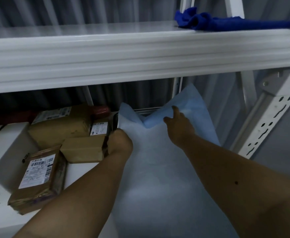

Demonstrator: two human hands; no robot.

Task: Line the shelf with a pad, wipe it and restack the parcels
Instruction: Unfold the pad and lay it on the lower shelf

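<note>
Pad: a pale blue, thin, soft sheet pad (158,152) is spread over the right part of the lower white metal shelf (92,169). Its far edge is raised and buckled against the back, with two peaks and a dip between them.
Left hand: the left hand (119,143) is placed at the pad's left edge, just beside the parcels. Its fingers are hidden behind the hand, so the grip cannot be told.
Right hand: the right hand (178,126) is laid on the raised far portion of the pad. The thumb and forefinger are spread and extended against the sheet; no pinch is seen.
Parcels: brown cardboard and paper-wrapped parcels (63,127) are grouped on the left part of the lower shelf, beside the pad. A flat brown packet with a white printed label (37,177) is lying tilted at the front. A small brown box (84,149) is touching the left hand. White boxes (6,148) are seen at the far left.
Cloth: a dark blue, crumpled wiping cloth (226,22) is lying on the upper white shelf (106,48), at its right end.
Frame: a white perforated metal upright (269,114) is standing at the right, well apart from the hands.
</note>
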